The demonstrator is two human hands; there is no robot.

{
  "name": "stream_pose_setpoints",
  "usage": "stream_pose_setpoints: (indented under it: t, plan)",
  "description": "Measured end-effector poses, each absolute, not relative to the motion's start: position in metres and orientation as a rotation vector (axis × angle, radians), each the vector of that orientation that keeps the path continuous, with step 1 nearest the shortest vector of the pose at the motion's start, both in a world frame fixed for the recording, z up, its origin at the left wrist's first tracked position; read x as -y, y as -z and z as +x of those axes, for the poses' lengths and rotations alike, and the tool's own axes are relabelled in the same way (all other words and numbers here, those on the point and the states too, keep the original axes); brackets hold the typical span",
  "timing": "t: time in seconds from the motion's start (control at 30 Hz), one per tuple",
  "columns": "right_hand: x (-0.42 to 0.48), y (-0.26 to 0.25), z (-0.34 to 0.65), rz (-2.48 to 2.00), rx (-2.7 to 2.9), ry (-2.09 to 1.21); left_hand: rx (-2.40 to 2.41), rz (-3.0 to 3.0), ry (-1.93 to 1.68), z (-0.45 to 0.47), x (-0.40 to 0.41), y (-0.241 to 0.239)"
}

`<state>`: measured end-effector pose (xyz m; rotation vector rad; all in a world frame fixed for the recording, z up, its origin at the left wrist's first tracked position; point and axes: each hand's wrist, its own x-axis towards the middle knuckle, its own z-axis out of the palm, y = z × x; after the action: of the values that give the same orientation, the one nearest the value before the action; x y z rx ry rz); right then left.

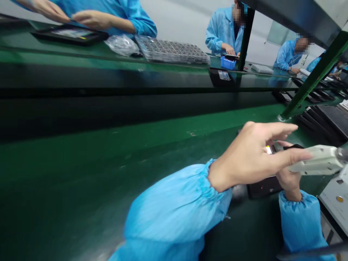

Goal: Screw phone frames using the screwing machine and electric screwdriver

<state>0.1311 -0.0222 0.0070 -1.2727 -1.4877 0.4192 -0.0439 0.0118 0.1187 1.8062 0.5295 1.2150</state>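
My left hand (251,156) reaches in from the centre, thumb and index finger spread apart. Its thumb lies across the front of a pale electric screwdriver (322,161), perhaps touching it. Behind the screwdriver's near end is my right hand (290,181); its fingers are mostly hidden, so its grip does not show. Beneath both hands a dark device in a black tray or case (262,188) rests on the green bench, partly covered. Blue sleeves cover both my forearms.
A grey-white box (337,199) stands at lower right. Black trays (326,123) are stacked beyond my hands, near a green post (312,78). On the raised shelf sit a clear compartment tray (174,50), a plastic bag (122,45) and a blue bin (227,62). Co-workers sit opposite.
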Motion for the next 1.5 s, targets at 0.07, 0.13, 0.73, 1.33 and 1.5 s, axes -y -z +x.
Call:
stream_pose_setpoints:
  t: [0.07, 0.13, 0.73, 1.33, 1.5]
  plan:
    - [0.022, -0.014, 0.137, -1.203, 1.412, -0.362, -0.597, 1.679, -1.334, -0.053, -0.013, -0.125]
    - [0.023, -0.019, 0.153, -1.217, 1.375, -0.286, -0.687, 1.591, -1.480, -0.062, -0.014, -0.130]
    - [0.004, 0.021, 0.322, -2.099, 1.718, 0.183, -1.024, 1.546, -1.783, -0.081, -0.027, -0.134]
    - [0.029, 0.032, 0.129, -1.988, 1.947, 0.259, -1.306, 1.622, -1.508, -0.079, -0.057, -0.112]
    - [0.028, 0.023, 0.159, -1.721, 1.337, -0.315, -1.275, 1.624, -1.549, -0.079, -0.056, -0.114]
